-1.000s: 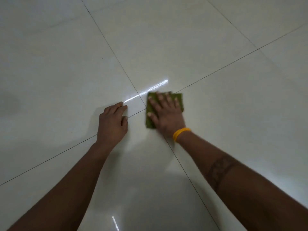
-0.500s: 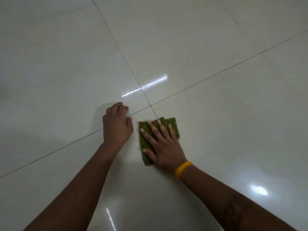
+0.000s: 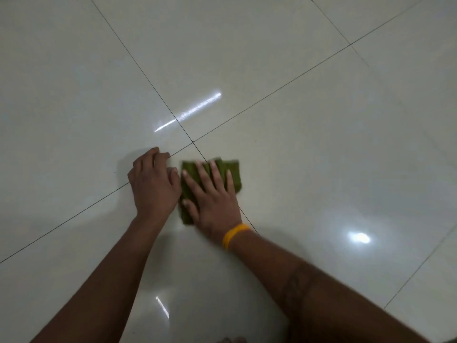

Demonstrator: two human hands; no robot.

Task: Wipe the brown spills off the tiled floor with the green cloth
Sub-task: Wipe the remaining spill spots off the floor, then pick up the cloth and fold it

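Note:
The folded green cloth (image 3: 235,173) lies flat on the pale tiled floor (image 3: 309,149), just below the crossing of two grout lines. My right hand (image 3: 212,196), with a yellow band at the wrist, presses on it with fingers spread; the cloth's edges look motion-blurred. My left hand (image 3: 153,184) rests on the floor right beside the cloth's left edge, fingers curled under, holding nothing. I see no brown spill on the bare tiles around the cloth; whatever lies under the cloth is hidden.
Glossy light tiles with dark grout lines fill the view. Light reflections (image 3: 358,237) shine on the floor at right and above the grout crossing (image 3: 193,142). Something, perhaps toes, shows at the bottom edge (image 3: 230,340).
My right hand first slid the cloth back from the grout crossing toward me, and it now sits just below the crossing, close against my left hand. The left hand stayed planted.

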